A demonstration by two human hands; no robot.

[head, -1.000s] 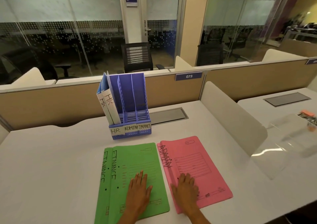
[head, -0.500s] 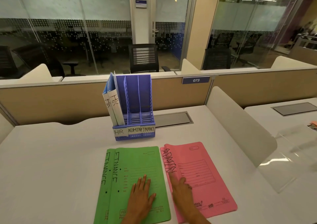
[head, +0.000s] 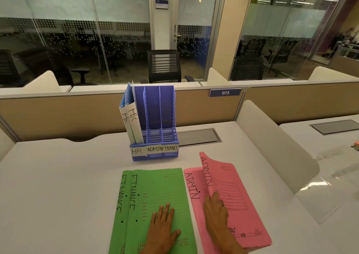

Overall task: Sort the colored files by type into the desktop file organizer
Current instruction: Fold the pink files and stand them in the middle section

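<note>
**A:** Glass-walled rooms run behind a beige partition (head: 58,115) carrying a plaque marked 073 (head: 225,92), with a black mesh chair (head: 164,65) beyond it. What sits on the white tabletop (head: 58,185)?

**B:** Toward the middle of its far edge stands a blue file organizer (head: 159,117), upright. Its three compartments are labelled HR, ADMIN and FINANCE from left to right. Two white HR files (head: 132,121) lean in the left compartment.

**A:** And the coloured files?

**B:** At the near edge, two green FINANCE files (head: 155,187) lie flat and overlapped, the upper green file shifted slightly right. Just beside them on the right lie two pink ADMIN files. The lower pink file (head: 196,176) is flat on the tabletop. The top pink file (head: 239,191) lies over it with its left edge raised and curling upward.

**A:** The hands?

**B:** The left hand (head: 163,228) rests palm down on the upper green file, fingers straight and a little spread, gripping nothing. The right hand (head: 215,213) is at the raised left edge of the top pink file, fingers bent round that edge and holding it up. The thumb is hidden, so I cannot tell where it presses.

**A:** Anything else?

**B:** A grey cable hatch (head: 196,137) is set into the tabletop just right of the organizer. A white divider (head: 272,143) stands along the right edge, and a clear plastic sheet (head: 334,178) rests past it on the next desk.
</note>
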